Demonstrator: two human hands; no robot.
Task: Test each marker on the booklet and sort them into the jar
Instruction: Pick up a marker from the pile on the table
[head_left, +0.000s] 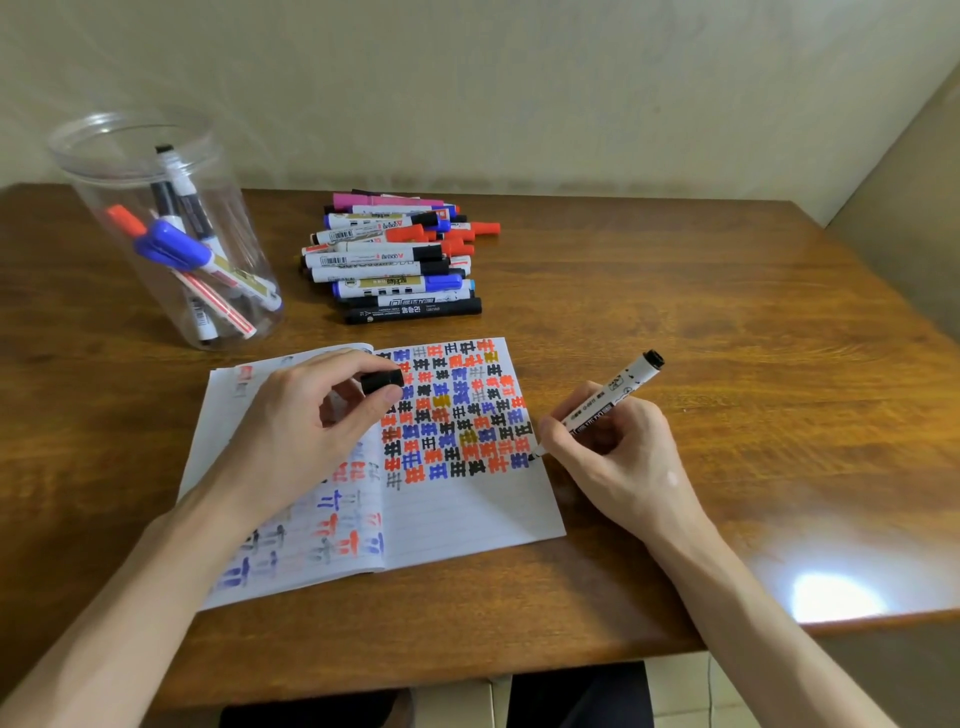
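Brown wooden tabletop (701, 312), pale wall (467, 78) behind. Right hand (618, 457) grips a marker (623, 387), tip on the open booklet (467, 514) in the middle. Left hand (306, 421) pinches a black cap (383, 381). Clear jar (218, 171) stands upper left, loose markers (384, 260) pile beside it.

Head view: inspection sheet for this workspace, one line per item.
Surface: brown wooden table, light glare near the right corner.
Job's things: open booklet, right page partly filled with test marks; clear jar holding sorted markers; pile of markers behind the booklet.
Clutter: nothing seen.
Hands: left hand pinches a black cap over the booklet; right hand grips an uncapped marker, tip on the page.
Cables: thin line below the table edge, maybe a cord.
Surroundings: pale wall behind.
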